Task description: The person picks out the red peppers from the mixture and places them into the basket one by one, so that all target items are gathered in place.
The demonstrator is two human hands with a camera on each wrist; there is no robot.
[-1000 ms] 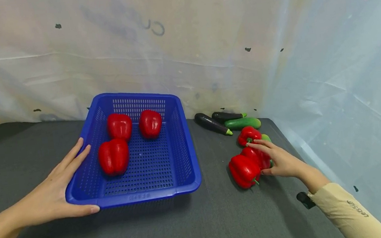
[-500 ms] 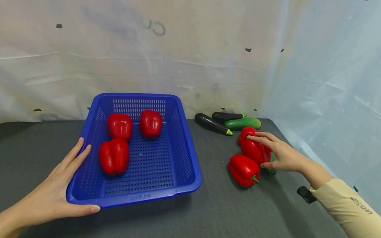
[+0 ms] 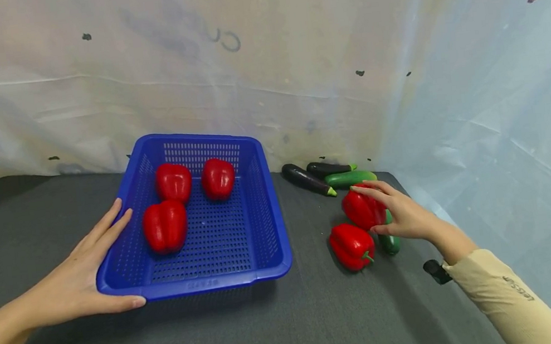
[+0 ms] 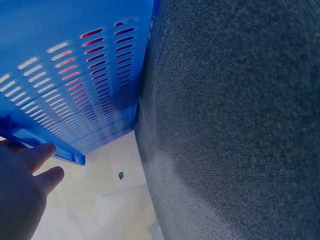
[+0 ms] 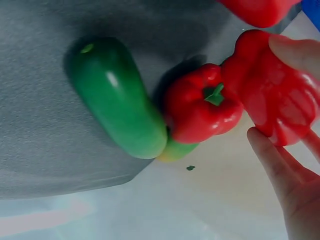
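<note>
My right hand [image 3: 403, 214] pinches a red bell pepper [image 3: 361, 208] between thumb and fingers. In the right wrist view this bell pepper [image 5: 275, 92] seems raised, in front of another red bell pepper [image 5: 197, 107] with a green stem. A third red bell pepper [image 3: 351, 247] lies on the table just nearer, stem towards me. Straight, spread fingers of my left hand [image 3: 82, 282] rest against the left rim and near corner of a blue plastic basket [image 3: 194, 285]. Inside it sit three red bell peppers [image 3: 165, 227].
Two eggplants [image 3: 306, 180] and a cucumber [image 3: 349, 179] lie at the back right of the grey table [image 3: 312, 325]. Another cucumber [image 5: 117, 100] lies below my right hand. Plastic sheeting [image 3: 293, 52] hangs behind and on the right.
My right hand has taken hold of the middle bell pepper and moved it slightly up and away from the nearer one, uncovering more of the cucumber beneath. My left hand stays put.
</note>
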